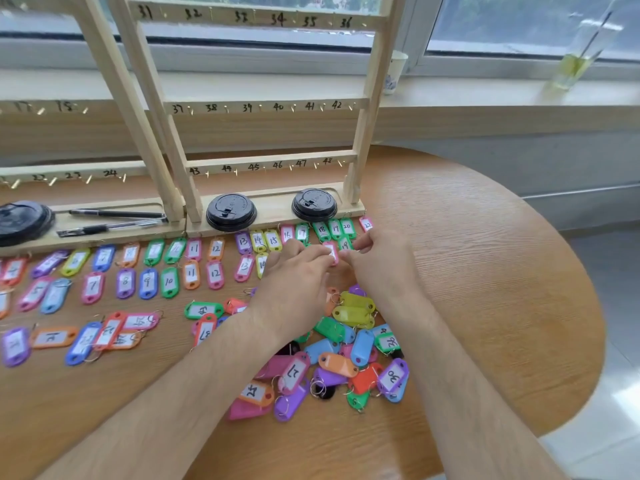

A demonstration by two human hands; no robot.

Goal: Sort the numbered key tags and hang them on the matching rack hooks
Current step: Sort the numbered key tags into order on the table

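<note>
Pink tag (333, 253) pinched between left grip (294, 275) and right grip (379, 261), both clenched on it; tag pile (349, 358) heaped at 6 o'clock on bench (485, 271).

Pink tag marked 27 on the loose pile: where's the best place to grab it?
Pinch the pink tag 27 across its two long edges, coming from above. It lies label-up on top of the pile, so both edges look exposed.
</note>
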